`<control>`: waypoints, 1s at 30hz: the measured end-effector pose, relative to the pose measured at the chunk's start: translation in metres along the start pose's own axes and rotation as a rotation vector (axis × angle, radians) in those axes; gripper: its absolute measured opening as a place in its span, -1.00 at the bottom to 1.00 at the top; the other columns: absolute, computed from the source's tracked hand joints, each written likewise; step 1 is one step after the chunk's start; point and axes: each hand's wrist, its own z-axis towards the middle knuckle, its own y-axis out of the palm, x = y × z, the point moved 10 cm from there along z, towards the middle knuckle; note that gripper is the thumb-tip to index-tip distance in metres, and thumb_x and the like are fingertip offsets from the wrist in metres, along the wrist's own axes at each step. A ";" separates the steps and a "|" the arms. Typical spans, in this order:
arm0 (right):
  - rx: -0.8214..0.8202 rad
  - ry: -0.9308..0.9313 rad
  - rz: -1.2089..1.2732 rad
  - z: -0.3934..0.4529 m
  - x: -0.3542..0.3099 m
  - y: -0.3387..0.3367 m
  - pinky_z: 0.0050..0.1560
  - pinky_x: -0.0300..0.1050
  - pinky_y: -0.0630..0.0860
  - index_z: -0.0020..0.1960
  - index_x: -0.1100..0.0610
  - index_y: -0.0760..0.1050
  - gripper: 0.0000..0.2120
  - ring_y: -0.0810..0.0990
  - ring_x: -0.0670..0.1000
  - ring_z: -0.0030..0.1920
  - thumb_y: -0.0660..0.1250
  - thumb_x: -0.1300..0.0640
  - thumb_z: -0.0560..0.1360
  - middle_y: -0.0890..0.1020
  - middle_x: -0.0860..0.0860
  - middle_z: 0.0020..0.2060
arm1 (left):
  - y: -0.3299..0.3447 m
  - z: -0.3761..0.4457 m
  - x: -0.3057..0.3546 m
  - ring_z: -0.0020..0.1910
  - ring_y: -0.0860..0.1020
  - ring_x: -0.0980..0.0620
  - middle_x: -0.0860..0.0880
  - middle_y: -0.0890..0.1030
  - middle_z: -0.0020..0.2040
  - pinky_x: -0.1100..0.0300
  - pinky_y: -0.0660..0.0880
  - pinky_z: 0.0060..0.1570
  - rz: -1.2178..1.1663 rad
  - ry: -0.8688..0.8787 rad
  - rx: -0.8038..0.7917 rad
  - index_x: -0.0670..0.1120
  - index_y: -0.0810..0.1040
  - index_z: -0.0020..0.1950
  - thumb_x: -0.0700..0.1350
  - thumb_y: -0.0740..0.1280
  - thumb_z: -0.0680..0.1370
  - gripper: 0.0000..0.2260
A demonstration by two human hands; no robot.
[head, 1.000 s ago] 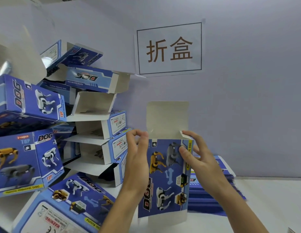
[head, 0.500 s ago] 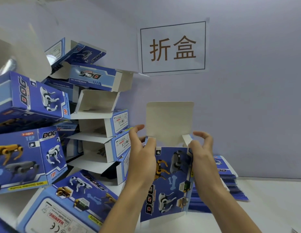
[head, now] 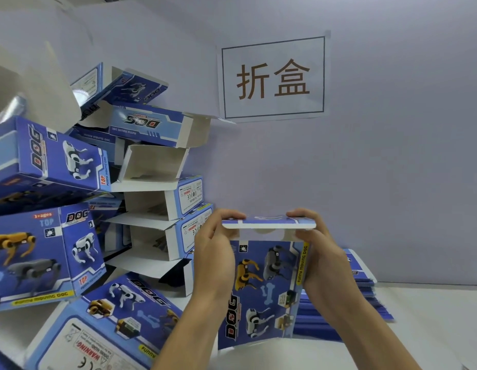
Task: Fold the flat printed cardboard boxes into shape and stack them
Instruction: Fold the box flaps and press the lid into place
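beside which, folded boxes (head: 152,198) piled

A box (head: 264,292) stands upright at the surface's (head: 418,329) near middle between two hands (head: 213,263), a heap of folded boxes (head: 152,198) at its left edge, flat boxes (head: 360,287) stacked behind-right, a wall sign (head: 273,78) above.

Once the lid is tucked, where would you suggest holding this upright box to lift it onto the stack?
Probably by the two narrow side walls of the upright box, one hand from each side: it stands tall and its printed front is wide.
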 end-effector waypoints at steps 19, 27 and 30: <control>0.090 -0.193 -0.241 -0.005 -0.017 0.001 -0.27 -0.04 0.67 0.04 -0.14 0.51 -0.68 0.74 0.10 -0.09 0.38 -0.20 0.33 0.70 0.04 -0.09 | 0.017 -0.010 -0.001 -0.03 0.71 -0.11 -0.17 0.60 0.17 0.11 0.63 -0.31 -0.071 0.044 -0.212 0.19 0.53 -0.02 0.15 0.35 0.42 -0.83; 0.095 -0.114 -0.201 -0.003 -0.014 -0.004 0.03 0.28 0.63 0.02 -0.07 0.55 -0.56 0.70 0.23 0.01 0.60 -0.13 0.22 0.63 0.22 0.13 | 0.015 -0.010 -0.009 0.03 0.69 -0.14 -0.15 0.60 0.15 0.06 0.65 -0.25 -0.118 0.014 -0.208 0.17 0.56 0.01 0.09 0.35 0.47 -0.86; 0.063 -0.072 -0.157 -0.001 -0.009 -0.006 -0.08 0.17 0.67 0.02 -0.04 0.55 -0.63 0.70 0.25 0.02 0.60 -0.02 0.29 0.65 0.22 0.11 | 0.015 -0.008 -0.012 0.03 0.70 -0.14 -0.10 0.63 0.09 0.04 0.66 -0.23 -0.148 -0.009 -0.219 0.17 0.60 0.02 0.08 0.38 0.45 -0.84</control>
